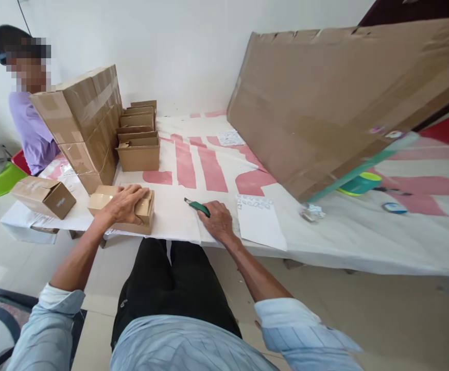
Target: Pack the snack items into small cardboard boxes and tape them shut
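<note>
My left hand [126, 202] grips a small cardboard box [132, 227] at the table's front edge, with its fingers spread over the top and the thumb towards the near side. In my right hand [219, 221] is a green utility knife [197, 206], its tip pointing left towards the box. The hand rests low over the white tablecloth, and a gap separates the knife from the box. Just right of that hand lies a white sheet [262, 226] with rows of small marks along its top.
Taped boxes [93, 113] form a stack at the left, beside a row of open boxes [139, 154]. Another box [45, 196] sits at the left corner. A large cardboard panel [336, 98] leans at the right, near a tape roll [363, 183]. A person [33, 118] is behind the stack.
</note>
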Motion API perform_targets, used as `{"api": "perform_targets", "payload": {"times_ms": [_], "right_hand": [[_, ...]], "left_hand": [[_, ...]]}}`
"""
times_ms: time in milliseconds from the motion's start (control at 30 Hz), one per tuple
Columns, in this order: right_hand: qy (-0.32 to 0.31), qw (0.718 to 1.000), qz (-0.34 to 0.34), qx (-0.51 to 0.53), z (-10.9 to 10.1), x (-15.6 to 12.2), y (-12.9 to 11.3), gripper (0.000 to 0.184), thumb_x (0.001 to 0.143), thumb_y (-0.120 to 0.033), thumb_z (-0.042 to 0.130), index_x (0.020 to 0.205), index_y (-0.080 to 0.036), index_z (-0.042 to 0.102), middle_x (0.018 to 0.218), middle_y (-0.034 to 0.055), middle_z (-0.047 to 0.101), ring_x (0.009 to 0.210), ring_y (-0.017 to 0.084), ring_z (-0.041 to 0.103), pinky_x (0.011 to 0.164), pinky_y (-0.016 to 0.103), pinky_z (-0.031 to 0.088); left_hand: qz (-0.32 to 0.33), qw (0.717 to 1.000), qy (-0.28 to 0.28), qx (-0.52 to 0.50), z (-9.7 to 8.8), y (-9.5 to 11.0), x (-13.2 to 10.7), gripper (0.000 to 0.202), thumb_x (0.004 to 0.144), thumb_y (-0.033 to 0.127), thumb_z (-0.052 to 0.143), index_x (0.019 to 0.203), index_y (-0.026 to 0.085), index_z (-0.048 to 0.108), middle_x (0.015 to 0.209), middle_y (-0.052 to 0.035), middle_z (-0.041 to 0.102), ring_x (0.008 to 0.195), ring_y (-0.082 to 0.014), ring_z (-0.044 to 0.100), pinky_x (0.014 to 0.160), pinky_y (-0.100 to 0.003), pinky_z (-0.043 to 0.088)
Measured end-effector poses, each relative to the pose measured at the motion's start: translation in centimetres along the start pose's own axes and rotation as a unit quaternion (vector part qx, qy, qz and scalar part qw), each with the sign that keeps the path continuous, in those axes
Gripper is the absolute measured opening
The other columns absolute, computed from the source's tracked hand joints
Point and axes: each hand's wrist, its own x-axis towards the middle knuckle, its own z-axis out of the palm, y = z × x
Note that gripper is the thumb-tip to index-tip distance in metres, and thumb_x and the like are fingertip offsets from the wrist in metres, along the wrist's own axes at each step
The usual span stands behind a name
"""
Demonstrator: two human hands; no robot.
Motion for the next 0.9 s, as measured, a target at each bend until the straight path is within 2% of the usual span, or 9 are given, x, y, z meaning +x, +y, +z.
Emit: {"api": "perform_targets", "payload": {"times_ms": [100,200,300,400,500,567,700,900], "right_hand": [[-0.005,1.000,0.004,-0.002,-0.4,0.1,-0.3,0.015,0.097,-0.028,0.057,0.099,-0.021,0.070,0.104,0.0133,0.069,0.100,0.030,0.056,0.086,0.040,0.042],[-0.009,1.000,0.006,0.001,-0.6,0.1,-0.5,0.017,0.098,-0.028,0.057,0.103,-0.021,0.071,0.106,0.0133,0.069,0.100,0.030,0.056,0.086,0.040,0.043],[-0.011,1.000,0.008,0.007,-0.6,0.2,-0.5,0.019,0.098,-0.028,0.058,0.108,-0.019,0.071,0.109,0.0144,0.070,0.102,0.031,0.056,0.087,0.040,0.043],[-0.014,1.000,0.006,0.011,-0.5,0.3,-0.4,0.020,0.098,-0.028,0.059,0.110,-0.018,0.071,0.109,0.0150,0.070,0.103,0.031,0.055,0.089,0.041,0.042],[-0.011,1.000,0.008,0.014,-0.3,0.4,-0.4,0.020,0.097,-0.028,0.059,0.109,-0.018,0.072,0.110,0.0153,0.070,0.104,0.031,0.055,0.091,0.041,0.041],[-0.008,1.000,0.010,0.016,-0.3,0.5,-0.4,0.019,0.097,-0.027,0.060,0.108,-0.018,0.072,0.110,0.0153,0.071,0.104,0.031,0.055,0.091,0.042,0.041],[-0.001,1.000,0.006,0.023,-0.3,0.6,-0.5,0.018,0.097,-0.026,0.060,0.108,-0.018,0.072,0.110,0.0148,0.071,0.105,0.032,0.057,0.091,0.042,0.042],[0.040,0.998,0.009,0.043,-0.7,0.9,-0.8,0.019,0.094,-0.024,0.062,0.107,-0.018,0.073,0.111,0.0158,0.072,0.107,0.033,0.058,0.092,0.045,0.046]], "left_hand": [[0.028,0.999,0.018,-0.016,1.1,2.7,2.5,0.093,0.066,0.035,0.092,0.149,0.022,0.051,0.144,-0.0178,0.060,0.131,-0.0405,0.058,0.111,-0.054,0.039],[0.043,0.998,0.023,-0.047,1.3,3.8,3.6,0.098,0.068,0.035,0.094,0.154,0.022,0.049,0.146,-0.0188,0.060,0.135,-0.0433,0.057,0.113,-0.058,0.039],[0.047,0.993,0.031,-0.102,0.7,2.7,3.1,0.104,0.064,0.035,0.098,0.156,0.025,0.050,0.152,-0.0178,0.059,0.141,-0.0450,0.055,0.119,-0.061,0.037],[0.043,0.981,0.059,-0.181,-0.5,0.2,1.8,0.111,0.061,0.041,0.101,0.159,0.027,0.050,0.159,-0.0166,0.056,0.148,-0.0455,0.051,0.126,-0.064,0.032],[0.047,0.957,0.084,-0.272,-1.9,-2.1,0.6,0.113,0.060,0.049,0.102,0.158,0.024,0.052,0.160,-0.0164,0.056,0.146,-0.0434,0.054,0.127,-0.060,0.037],[0.047,0.941,0.091,-0.322,-2.6,-2.9,0.1,0.112,0.060,0.052,0.102,0.156,0.023,0.054,0.157,-0.0158,0.058,0.144,-0.0416,0.057,0.126,-0.058,0.042],[0.041,0.927,0.098,-0.359,-2.8,-3.2,-0.1,0.111,0.057,0.049,0.105,0.153,0.023,0.057,0.152,-0.0153,0.061,0.142,-0.0405,0.059,0.125,-0.059,0.044],[0.047,0.920,0.100,-0.377,-1.8,-2.8,0.6,0.112,0.055,0.050,0.105,0.154,0.024,0.058,0.153,-0.0159,0.061,0.142,-0.0415,0.059,0.126,-0.061,0.041]]}}
